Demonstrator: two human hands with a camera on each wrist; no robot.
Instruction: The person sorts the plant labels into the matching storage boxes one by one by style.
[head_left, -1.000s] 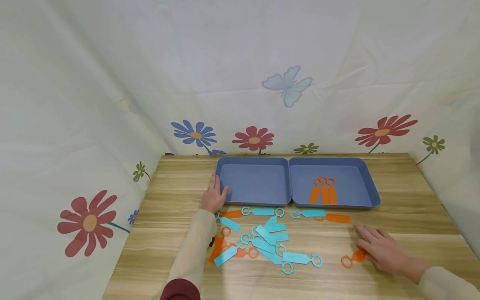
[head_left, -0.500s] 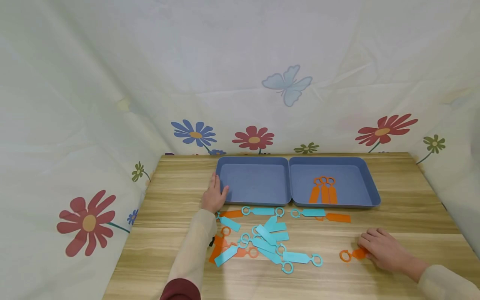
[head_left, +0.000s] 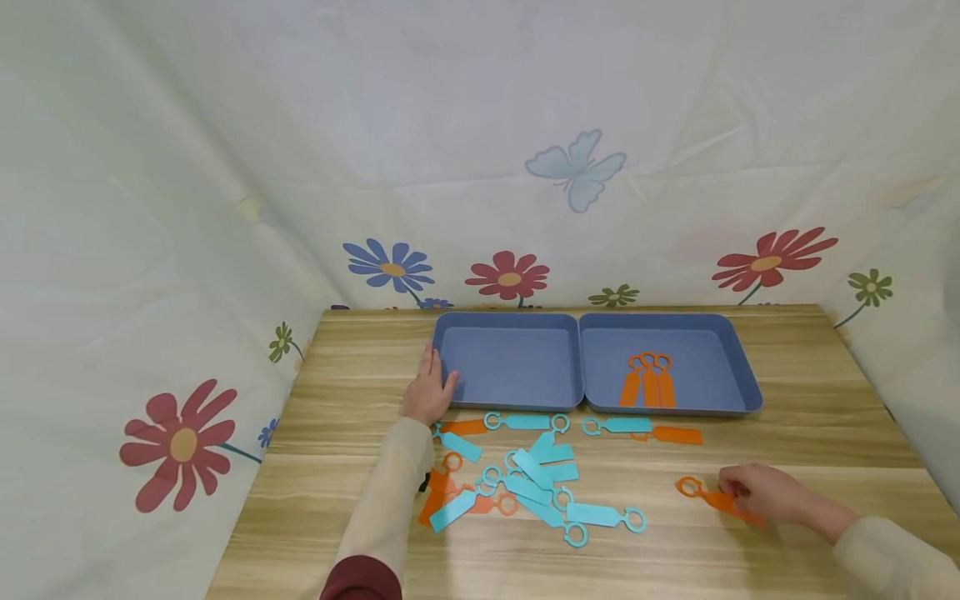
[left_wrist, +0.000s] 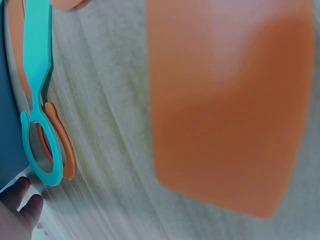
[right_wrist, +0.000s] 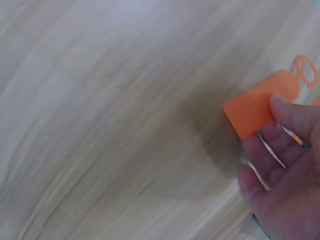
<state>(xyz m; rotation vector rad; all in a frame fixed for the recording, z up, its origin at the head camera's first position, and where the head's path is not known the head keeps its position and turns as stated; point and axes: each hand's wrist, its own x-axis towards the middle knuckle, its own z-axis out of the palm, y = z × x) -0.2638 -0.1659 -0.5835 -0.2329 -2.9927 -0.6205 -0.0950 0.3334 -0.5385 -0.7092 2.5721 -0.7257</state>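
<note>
Right grip: your right hand point(head_left: 772, 493) pinches a flat orange tag with a ring at one end point(head_left: 717, 500), thumb on one face and fingers on the other.
Held tag: it is at the near right of the table, ring toward the far left, slab end toward the near right; whether it touches the tabletop you cannot tell.
Left grip: your left hand point(head_left: 427, 393) holds nothing; its fingers lie extended along the left wall of the left shallow blue-grey rectangular tray point(head_left: 510, 367), thumb apart from them at the near left corner.
Loose tags: to the left of your held tag, one flat turquoise ringed tag point(head_left: 592, 514) lies with its ring to the right, beside a pile of overlapping turquoise tags point(head_left: 532, 471).
Orange tags at left: some point(head_left: 433, 500) lie near your left forearm, partly under turquoise.
By the trays: another turquoise tag point(head_left: 630, 426) overlaps an orange one point(head_left: 677, 435).
Right tray: the matching blue-grey tray point(head_left: 705, 367) stands just beside the left one, with three orange tags point(head_left: 648, 390) side by side inside, rings pointing far.
Surroundings: you work on a wood-grain table point(head_left: 352, 375) before a white cloth point(head_left: 435, 125) printed with flowers and a butterfly.
</note>
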